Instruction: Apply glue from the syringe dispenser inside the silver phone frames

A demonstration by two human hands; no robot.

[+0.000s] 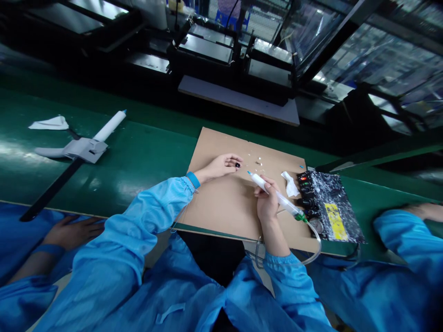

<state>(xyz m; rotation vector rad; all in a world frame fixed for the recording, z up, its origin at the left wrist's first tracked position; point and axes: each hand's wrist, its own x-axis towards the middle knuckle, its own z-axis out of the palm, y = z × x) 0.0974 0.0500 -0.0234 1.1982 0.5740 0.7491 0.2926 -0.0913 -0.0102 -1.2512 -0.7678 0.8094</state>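
Observation:
My left hand (223, 165) rests on a brown cardboard sheet (221, 203), fingers curled round a small black part (237, 164) at the fingertips. My right hand (267, 200) grips a white dispensing syringe (273, 194) like a pen, its blue tip pointing up-left toward the black part, a short way from it. A clear tube (313, 240) runs from the syringe's green rear end down past my wrist. Both arms wear blue sleeves.
A black controller box (328, 207) with knobs and a yellow label sits right of the cardboard, a crumpled white wipe (290, 183) beside it. On the green conveyor belt (138, 152) at left lie a grey caulking gun (83, 146) and white paper (50, 123). Co-workers' arms flank me (65, 233) (408, 226).

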